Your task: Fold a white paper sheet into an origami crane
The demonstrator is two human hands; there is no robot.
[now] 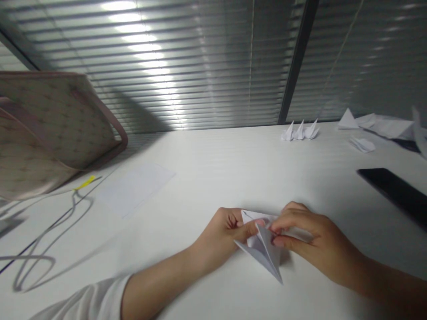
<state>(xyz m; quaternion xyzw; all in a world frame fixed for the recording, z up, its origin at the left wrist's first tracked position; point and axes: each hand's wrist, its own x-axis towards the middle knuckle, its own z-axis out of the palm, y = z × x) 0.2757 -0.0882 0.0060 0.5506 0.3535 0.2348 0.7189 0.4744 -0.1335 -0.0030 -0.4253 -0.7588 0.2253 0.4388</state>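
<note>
Two bare hands work a piece of folded white paper [271, 260] just above or on a white table [207, 173], near its front edge; I cannot tell whether the paper's lowest point touches the surface. The left hand [227, 233] has its thumb across the paper's front and its fingers behind, clamping the left part between them. The right hand [312, 235] has thumb and fingertips drawn together at the right side, seemingly pinching a layer there, though the exact contact is partly hidden from me. Sharp flaps stick out toward the person, one long point slanting down.

The paper looks very light, thin and matt, so it should not slip much in dry fingers. Single flaps would bend easily; the layered folds are likely stiffer. Hard squeezing could crush it or leave stray creases, and tugging a thin tip could tear it. The safest hold seems to be a flat, gentle pinch on the layered middle, with the pointed tips left free. Three small folded paper shapes [300, 132] stand in a row at the back.
</note>
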